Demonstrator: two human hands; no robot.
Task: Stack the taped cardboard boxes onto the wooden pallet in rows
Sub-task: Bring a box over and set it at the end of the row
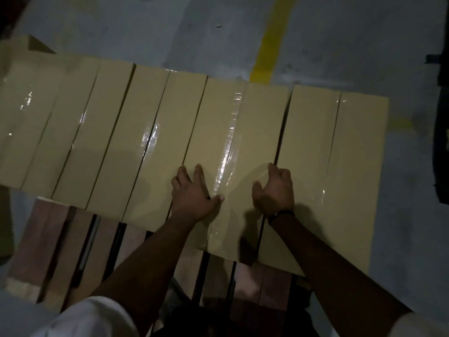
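Box (pixel 218 132): under both grips, squared into row on pallet (pixel 56 239).
Left grip (pixel 194 194): flat, fingers apart, pressing down.
Right grip (pixel 274 190): curled at edge; clamp unclear.

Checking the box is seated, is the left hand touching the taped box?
Touching: the head view shows the left hand flat on the taped cardboard box, fingers spread.

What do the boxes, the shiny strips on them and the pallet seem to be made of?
The boxes look like matte tan cardboard: flat dull faces, flap seams. The strips look like clear glossy plastic tape: they glint and wrinkle. The pallet looks like bare wood, reddish-brown slats with gaps; the dim light hides any grain.
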